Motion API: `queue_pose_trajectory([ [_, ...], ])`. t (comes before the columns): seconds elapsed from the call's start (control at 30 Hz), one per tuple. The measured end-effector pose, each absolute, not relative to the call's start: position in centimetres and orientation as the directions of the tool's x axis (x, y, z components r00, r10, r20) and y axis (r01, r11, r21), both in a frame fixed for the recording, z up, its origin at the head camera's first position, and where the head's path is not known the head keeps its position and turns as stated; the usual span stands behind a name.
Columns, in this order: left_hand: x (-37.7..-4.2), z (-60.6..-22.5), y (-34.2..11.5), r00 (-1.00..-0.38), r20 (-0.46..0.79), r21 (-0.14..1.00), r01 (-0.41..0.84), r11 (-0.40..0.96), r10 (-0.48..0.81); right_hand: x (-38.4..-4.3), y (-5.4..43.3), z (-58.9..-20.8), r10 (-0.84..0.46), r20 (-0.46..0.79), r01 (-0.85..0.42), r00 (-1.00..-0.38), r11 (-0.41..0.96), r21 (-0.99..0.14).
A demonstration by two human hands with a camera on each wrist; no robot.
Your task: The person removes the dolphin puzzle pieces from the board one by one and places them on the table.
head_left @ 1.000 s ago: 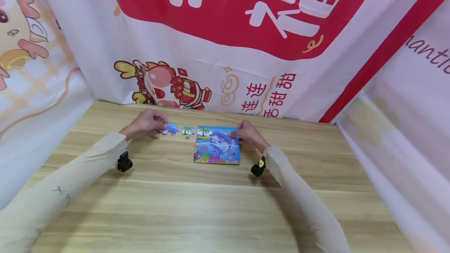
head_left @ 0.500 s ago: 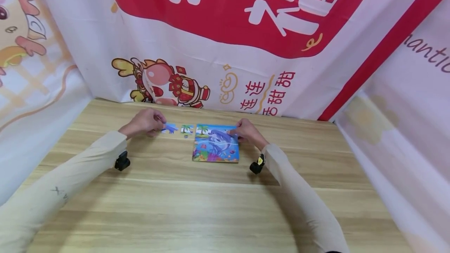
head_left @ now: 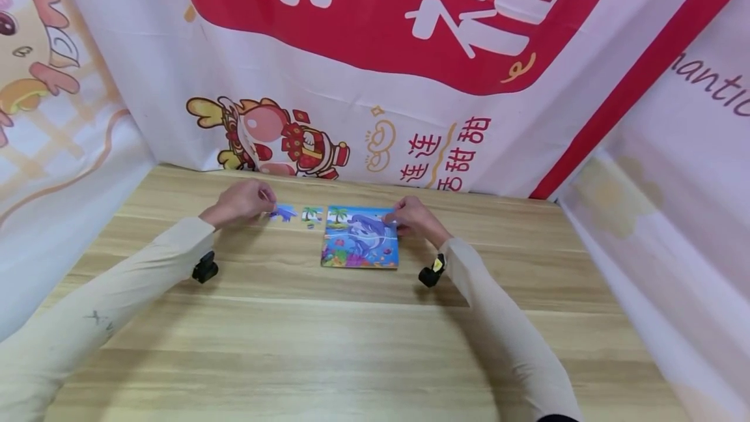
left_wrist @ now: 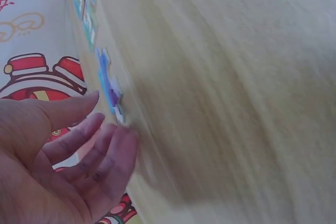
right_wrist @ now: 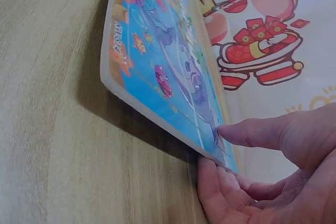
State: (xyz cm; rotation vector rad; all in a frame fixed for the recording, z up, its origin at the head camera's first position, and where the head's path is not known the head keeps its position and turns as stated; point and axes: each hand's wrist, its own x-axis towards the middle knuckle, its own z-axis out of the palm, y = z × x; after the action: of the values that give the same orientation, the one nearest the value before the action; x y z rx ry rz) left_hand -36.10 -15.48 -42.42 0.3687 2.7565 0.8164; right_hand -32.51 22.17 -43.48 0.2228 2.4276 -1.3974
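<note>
A dolphin jigsaw puzzle in a thin square board lies towards the table's back. My right hand holds its back right corner. In the right wrist view, the thumb is on the picture and the other fingers are at the board's edge. Left of the board lie two loose jigsaw pieces: a palm-tree piece and a blue-purple piece. Beside the blue-purple one is my left hand. The left wrist view shows its thumb and fingers apart, fingertips close to that piece; whether they touch it is unclear.
The wooden table reaches to a printed cloth hanging close behind the puzzle. More cloth hangs at the left and right sides. A small black camera is strapped to the left wrist, another camera to the right.
The left hand's fingers have drawn slightly up at the blue-purple piece. The right hand stays on the puzzle corner, and the loose pieces keep their places.
</note>
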Motion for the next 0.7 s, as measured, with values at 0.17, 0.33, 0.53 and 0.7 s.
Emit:
queue_pose_trajectory([
  [0.17,-35.8,-41.7,-14.4,-0.945,-0.045,0.511,0.256,0.821,0.323,-32.6,22.9,-43.4,-0.055,-0.378,0.323,-0.924,0.417,-0.850],
  [0.33,-35.7,-41.5,-12.6,-0.936,0.016,0.502,0.312,0.806,0.352,-32.6,23.6,-43.6,-0.086,-0.380,0.332,-0.921,0.339,-0.880],
  [0.53,-35.8,-41.4,-10.0,-0.927,0.020,0.533,0.326,0.781,0.374,-32.6,24.5,-44.0,-0.118,-0.372,0.331,-0.921,0.271,-0.904],
  [0.7,-35.6,-41.2,-7.5,-0.910,0.000,0.621,0.324,0.714,0.414,-32.4,24.7,-43.8,-0.110,-0.384,0.345,-0.917,0.263,-0.901],
])
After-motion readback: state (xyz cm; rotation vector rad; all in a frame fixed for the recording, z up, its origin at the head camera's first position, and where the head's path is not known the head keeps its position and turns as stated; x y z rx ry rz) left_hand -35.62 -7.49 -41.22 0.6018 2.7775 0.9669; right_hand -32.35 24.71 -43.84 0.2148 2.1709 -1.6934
